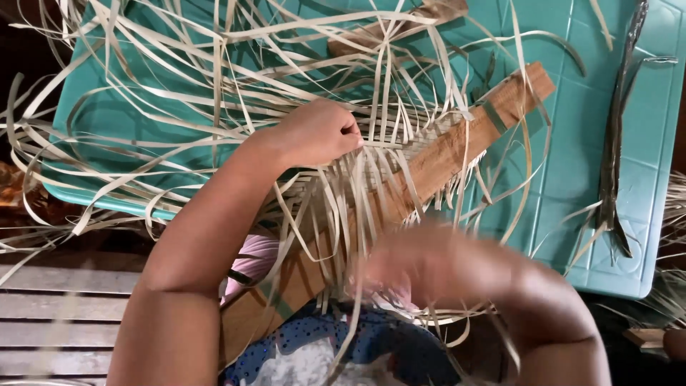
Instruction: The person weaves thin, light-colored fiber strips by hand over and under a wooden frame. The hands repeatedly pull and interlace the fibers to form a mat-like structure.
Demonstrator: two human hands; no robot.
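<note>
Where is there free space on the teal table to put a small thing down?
The teal table is bare right of the wooden plank, around the dark strip bundle. Loose pale strips crowd the left half, and woven strips surround the left hand.

No pkgs, labels, signs, screens visible.

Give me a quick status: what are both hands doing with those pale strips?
Left hand closed, pinching pale strips at the woven patch. Right hand blurred, low among loose ends; grip unclear. Weave lies on a wooden board. Loose strips tangle all around.
</note>
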